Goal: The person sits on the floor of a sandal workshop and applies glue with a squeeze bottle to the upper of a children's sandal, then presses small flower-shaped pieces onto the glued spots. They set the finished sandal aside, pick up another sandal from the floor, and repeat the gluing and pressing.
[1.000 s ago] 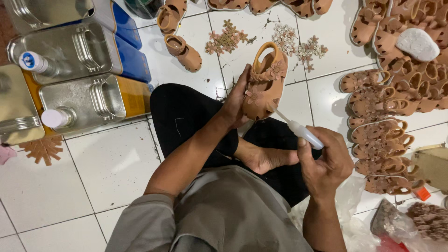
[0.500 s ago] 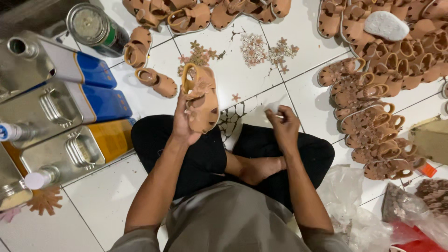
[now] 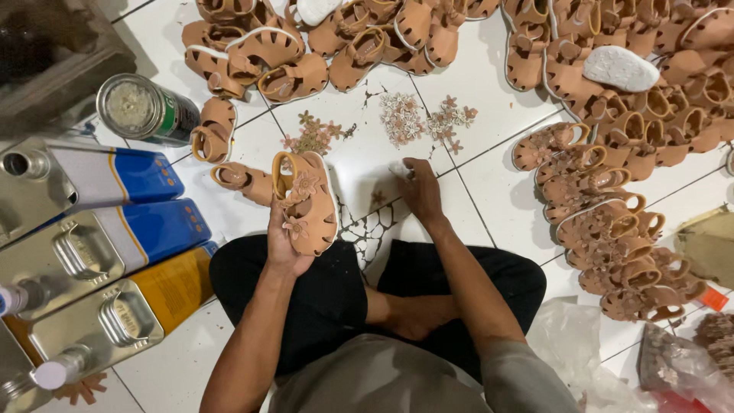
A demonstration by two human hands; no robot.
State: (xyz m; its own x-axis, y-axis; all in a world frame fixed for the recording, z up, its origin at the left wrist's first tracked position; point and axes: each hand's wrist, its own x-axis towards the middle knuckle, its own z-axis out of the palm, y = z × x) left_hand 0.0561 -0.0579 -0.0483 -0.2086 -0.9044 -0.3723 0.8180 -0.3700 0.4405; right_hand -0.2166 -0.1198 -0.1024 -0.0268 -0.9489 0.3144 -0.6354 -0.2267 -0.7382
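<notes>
Head view: left hand grips a small tan sandal by its heel end, sole toward the palm, held up above the lap at 9 o'clock of centre. Right hand reaches to the tiled floor at 12, fingers curled on a small whitish object; what it is, can't tell. Flower trims lie just beyond, sandal piles at 3, metal cans at 9. Sandal looks light, soft, bendy; best held at the sole edges, clear of the flowers.
</notes>
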